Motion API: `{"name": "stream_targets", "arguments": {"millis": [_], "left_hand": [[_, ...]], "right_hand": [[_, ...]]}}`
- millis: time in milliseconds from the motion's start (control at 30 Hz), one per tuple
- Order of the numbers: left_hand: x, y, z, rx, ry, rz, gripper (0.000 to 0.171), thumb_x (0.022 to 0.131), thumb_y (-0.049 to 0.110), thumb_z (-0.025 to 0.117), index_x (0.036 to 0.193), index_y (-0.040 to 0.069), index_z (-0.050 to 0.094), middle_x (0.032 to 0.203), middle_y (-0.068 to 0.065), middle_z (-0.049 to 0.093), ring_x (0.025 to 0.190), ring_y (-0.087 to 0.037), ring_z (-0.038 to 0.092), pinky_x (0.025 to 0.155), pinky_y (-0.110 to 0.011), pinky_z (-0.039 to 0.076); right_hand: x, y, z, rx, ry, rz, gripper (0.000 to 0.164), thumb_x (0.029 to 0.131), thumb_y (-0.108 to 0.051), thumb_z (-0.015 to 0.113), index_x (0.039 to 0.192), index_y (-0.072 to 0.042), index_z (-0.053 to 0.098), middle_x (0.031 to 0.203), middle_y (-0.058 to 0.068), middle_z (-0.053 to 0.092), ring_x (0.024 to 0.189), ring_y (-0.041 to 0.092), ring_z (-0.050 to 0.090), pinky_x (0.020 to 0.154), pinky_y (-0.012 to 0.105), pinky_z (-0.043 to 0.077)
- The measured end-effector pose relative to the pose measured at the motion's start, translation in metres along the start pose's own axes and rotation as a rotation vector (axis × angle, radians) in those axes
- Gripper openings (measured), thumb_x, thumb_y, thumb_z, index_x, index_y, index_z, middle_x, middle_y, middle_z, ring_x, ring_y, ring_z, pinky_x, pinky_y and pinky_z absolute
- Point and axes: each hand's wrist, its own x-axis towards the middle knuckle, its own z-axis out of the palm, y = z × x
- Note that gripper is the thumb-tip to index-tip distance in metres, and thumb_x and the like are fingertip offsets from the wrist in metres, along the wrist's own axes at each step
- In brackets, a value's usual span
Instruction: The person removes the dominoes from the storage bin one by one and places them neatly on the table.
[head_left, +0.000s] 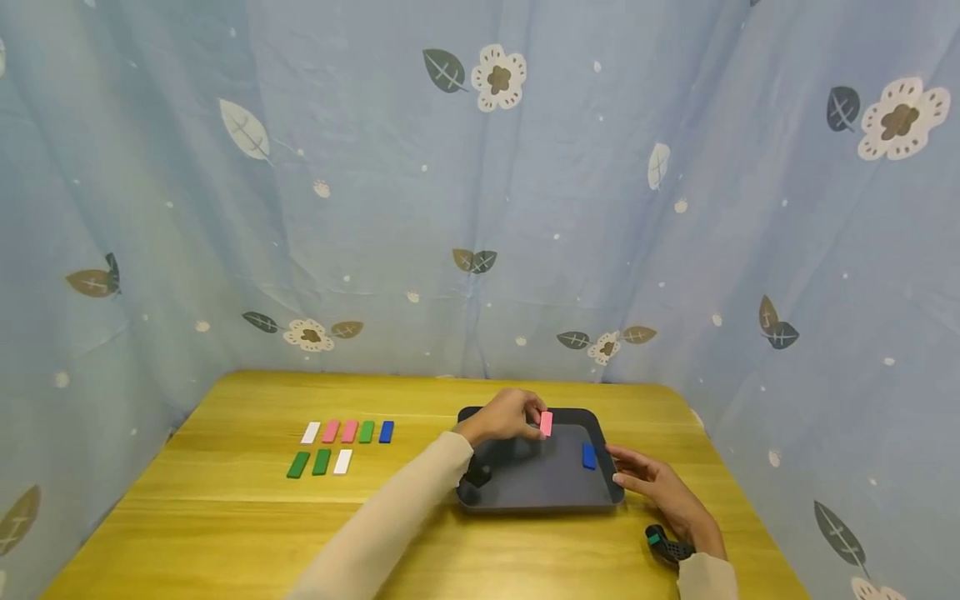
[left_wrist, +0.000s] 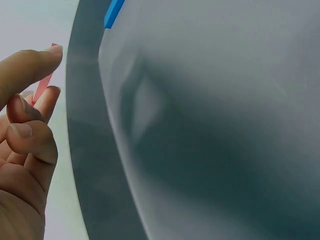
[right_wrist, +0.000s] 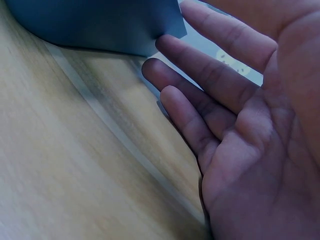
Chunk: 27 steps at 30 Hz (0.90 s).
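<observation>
My left hand [head_left: 506, 415] reaches over the far part of a dark grey tray [head_left: 540, 506]. Between thumb and fingertips it pinches a small flat pink block [head_left: 546, 423]; in the left wrist view the pink block [left_wrist: 44, 86] appears edge-on. A blue block [head_left: 589, 456] lies inside the tray near its right wall, and its end shows at the top of the left wrist view. My right hand [head_left: 660, 492] is beside the tray's right side, fingertips right at the rim. In the right wrist view, its fingers [right_wrist: 205, 70] are extended and loosely spread, with the palm bare.
Left of the tray, two rows of flat blocks lie on the wooden table [head_left: 225, 467]: two white, two pink, three green and one blue block [head_left: 386, 432]. A patterned curtain [head_left: 390, 208] hangs behind the table and along its sides.
</observation>
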Motion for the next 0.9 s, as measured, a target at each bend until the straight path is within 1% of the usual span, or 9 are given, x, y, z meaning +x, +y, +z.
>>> {"name": "stream_targets", "arguments": {"millis": [133,233,367,433,500,567,733,900], "left_hand": [[-0.007,0.001,-0.006,-0.004,0.007,0.023,0.040,0.080,0.014,0.091,0.115,0.006,0.073,0.087,0.002,0.073,0.079,-0.006,0.062,0.074,-0.023,0.047],[-0.013,0.001,-0.011,-0.015,0.019,0.031,0.041,0.080,0.016,0.090,0.116,0.007,0.072,0.087,0.005,0.072,0.082,-0.008,0.063,0.076,-0.023,0.048],[-0.019,0.000,-0.019,-0.029,0.035,0.036,0.044,0.080,0.018,0.090,0.119,0.008,0.072,0.090,0.006,0.072,0.086,-0.009,0.064,0.077,-0.024,0.049],[-0.023,0.000,-0.024,-0.027,0.039,0.035,0.045,0.081,0.018,0.090,0.121,0.008,0.072,0.092,0.006,0.072,0.084,-0.009,0.062,0.076,-0.025,0.049],[-0.027,-0.001,-0.028,-0.026,0.042,0.033,0.045,0.081,0.018,0.090,0.122,0.009,0.072,0.093,0.006,0.072,0.082,-0.009,0.061,0.074,-0.025,0.049],[-0.032,-0.002,-0.033,-0.028,0.046,0.035,0.045,0.082,0.018,0.089,0.123,0.009,0.072,0.095,0.006,0.072,0.078,-0.010,0.060,0.072,-0.025,0.048],[-0.044,-0.007,-0.042,-0.016,0.057,0.041,0.045,0.082,0.016,0.089,0.123,0.008,0.071,0.096,0.004,0.072,0.069,-0.009,0.057,0.067,-0.024,0.047],[-0.056,-0.012,-0.048,0.007,0.061,0.041,0.047,0.082,0.016,0.089,0.124,0.007,0.071,0.096,0.003,0.073,0.065,-0.007,0.053,0.063,-0.023,0.044]], "right_hand": [[-0.002,0.003,0.001,0.000,-0.007,0.001,0.061,0.102,-0.027,0.067,0.158,-0.016,0.043,0.162,0.013,0.037,0.145,0.038,0.037,0.108,0.045,0.045],[-0.002,0.003,0.002,0.002,0.001,-0.001,0.061,0.102,-0.027,0.067,0.158,-0.016,0.044,0.161,0.013,0.038,0.143,0.036,0.040,0.108,0.046,0.045],[-0.002,0.002,0.002,0.005,0.014,0.014,0.062,0.101,-0.028,0.068,0.158,-0.017,0.044,0.161,0.012,0.040,0.139,0.030,0.045,0.107,0.044,0.046],[-0.002,0.000,0.002,0.002,0.018,0.025,0.063,0.101,-0.029,0.068,0.158,-0.018,0.044,0.161,0.011,0.040,0.138,0.026,0.046,0.106,0.043,0.046],[-0.002,-0.001,0.002,-0.004,0.016,0.026,0.063,0.102,-0.029,0.068,0.159,-0.017,0.042,0.161,0.012,0.039,0.138,0.025,0.046,0.107,0.044,0.046],[-0.002,-0.003,0.002,-0.004,0.019,0.027,0.063,0.102,-0.028,0.068,0.158,-0.018,0.043,0.161,0.011,0.039,0.138,0.026,0.046,0.107,0.044,0.045],[-0.002,-0.005,0.003,-0.001,0.013,0.014,0.061,0.102,-0.027,0.067,0.158,-0.017,0.044,0.161,0.012,0.039,0.142,0.034,0.041,0.109,0.049,0.043],[-0.003,-0.003,0.004,0.000,0.017,0.020,0.061,0.102,-0.027,0.068,0.157,-0.017,0.045,0.160,0.014,0.039,0.141,0.038,0.041,0.109,0.052,0.042]]}}
